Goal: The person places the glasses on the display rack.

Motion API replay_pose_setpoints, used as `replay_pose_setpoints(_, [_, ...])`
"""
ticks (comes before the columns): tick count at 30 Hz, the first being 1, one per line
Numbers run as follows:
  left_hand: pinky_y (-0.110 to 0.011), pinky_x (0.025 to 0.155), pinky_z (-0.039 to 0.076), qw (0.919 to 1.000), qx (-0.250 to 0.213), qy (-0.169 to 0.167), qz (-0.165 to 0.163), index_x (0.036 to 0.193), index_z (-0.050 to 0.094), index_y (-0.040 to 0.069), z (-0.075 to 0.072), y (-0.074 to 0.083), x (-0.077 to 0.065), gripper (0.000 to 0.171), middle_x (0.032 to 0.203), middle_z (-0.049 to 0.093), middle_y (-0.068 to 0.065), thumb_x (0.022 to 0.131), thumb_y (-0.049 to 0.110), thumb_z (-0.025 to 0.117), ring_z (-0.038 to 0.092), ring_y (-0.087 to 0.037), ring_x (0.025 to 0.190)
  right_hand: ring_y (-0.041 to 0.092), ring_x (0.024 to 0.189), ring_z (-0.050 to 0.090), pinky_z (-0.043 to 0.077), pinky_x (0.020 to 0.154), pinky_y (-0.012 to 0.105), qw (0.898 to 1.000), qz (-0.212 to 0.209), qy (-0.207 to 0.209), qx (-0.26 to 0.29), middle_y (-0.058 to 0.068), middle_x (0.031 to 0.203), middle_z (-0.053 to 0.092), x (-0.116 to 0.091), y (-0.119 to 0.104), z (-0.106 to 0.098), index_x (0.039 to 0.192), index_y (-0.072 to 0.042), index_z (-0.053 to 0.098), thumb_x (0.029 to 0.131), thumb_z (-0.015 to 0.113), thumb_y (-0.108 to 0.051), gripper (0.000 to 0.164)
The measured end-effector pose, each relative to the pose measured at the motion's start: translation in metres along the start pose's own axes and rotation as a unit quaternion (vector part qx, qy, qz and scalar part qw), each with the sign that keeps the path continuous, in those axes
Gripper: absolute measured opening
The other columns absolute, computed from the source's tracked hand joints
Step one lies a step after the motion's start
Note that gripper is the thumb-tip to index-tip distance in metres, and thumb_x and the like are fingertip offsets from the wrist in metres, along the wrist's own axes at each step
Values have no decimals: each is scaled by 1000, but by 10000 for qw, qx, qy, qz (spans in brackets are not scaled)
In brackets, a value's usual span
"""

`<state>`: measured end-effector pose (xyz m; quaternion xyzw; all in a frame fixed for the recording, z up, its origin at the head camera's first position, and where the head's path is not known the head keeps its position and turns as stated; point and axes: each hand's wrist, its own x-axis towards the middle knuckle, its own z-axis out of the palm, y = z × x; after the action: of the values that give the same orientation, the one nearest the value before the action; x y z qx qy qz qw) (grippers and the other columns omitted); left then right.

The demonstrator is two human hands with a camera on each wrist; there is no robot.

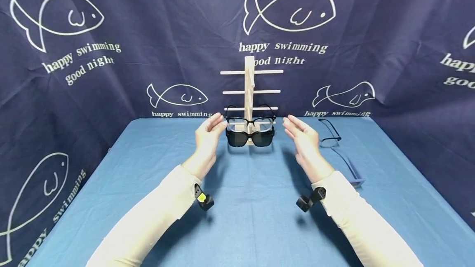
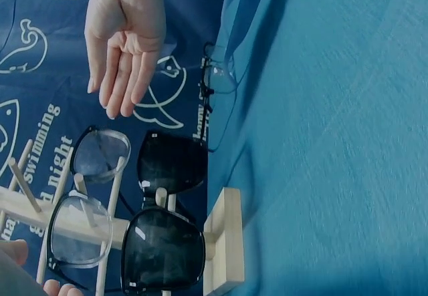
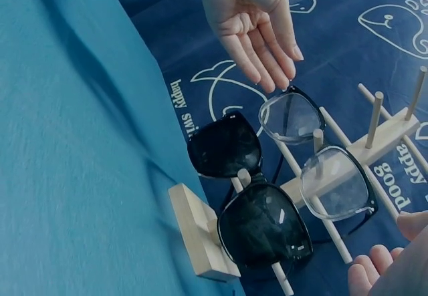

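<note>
A wooden stand (image 1: 249,64) bears two pairs of glasses. Clear glasses (image 1: 265,124) with a dark upper rim sit just above black sunglasses (image 1: 261,139) on its lower part. At the left end of the clear pair is my left hand (image 1: 205,143), its fingertips right by the frame. My right hand (image 1: 307,147) is a little apart from the other end, palm turned inward. Fingers of both hands are extended and grip nothing. In the left wrist view my right hand (image 2: 130,39) shows relaxed fingers; the right wrist view shows my left hand (image 3: 257,29) likewise.
On the blue-covered table (image 1: 148,176), black-framed glasses (image 1: 330,139) lie to the right of my right hand. Blue-framed glasses (image 1: 357,182) lie closer to me beside my right forearm. Bare wooden bars (image 1: 267,71) extend across the stand's upper part. A dark patterned curtain (image 1: 185,44) hangs behind.
</note>
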<state>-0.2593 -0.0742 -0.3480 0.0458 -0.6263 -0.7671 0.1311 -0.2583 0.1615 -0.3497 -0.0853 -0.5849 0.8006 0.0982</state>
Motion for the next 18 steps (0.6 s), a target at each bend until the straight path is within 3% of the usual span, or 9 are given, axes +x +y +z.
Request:
replay_pose_setpoints(5, [-31, 108, 45, 9998, -105, -106, 115, 133, 56, 1, 5, -1, -5, 45, 134, 59, -19, 89, -1, 65, 58, -25, 122, 4, 100, 67, 52, 94, 17, 9999, 21, -31, -141, -1, 118, 70, -1, -2, -9, 137, 0, 52, 92, 64, -7, 47])
replay_pose_setpoints(10, [-33, 108, 45, 9997, -123, -35, 210, 133, 55, -1, 7, 1, -9, 46, 135, 57, -19, 88, -2, 66, 54, -29, 127, 0, 89, 68, 53, 92, 15, 10000, 35, -15, -33, -7, 104, 73, -3, -6, -17, 137, 1, 52, 92, 65, -5, 47])
replay_pose_setpoints(18, [-31, 107, 46, 9998, -31, 15, 197, 132, 58, 1, 2, 0, -12, 45, 134, 59, -16, 87, 0, 68, 56, -26, 125, 0, 88, 69, 53, 91, 15, 9998, 38, -155, 156, -10, 96, 73, -4, -10, -29, 139, 4, 47, 92, 64, -5, 51])
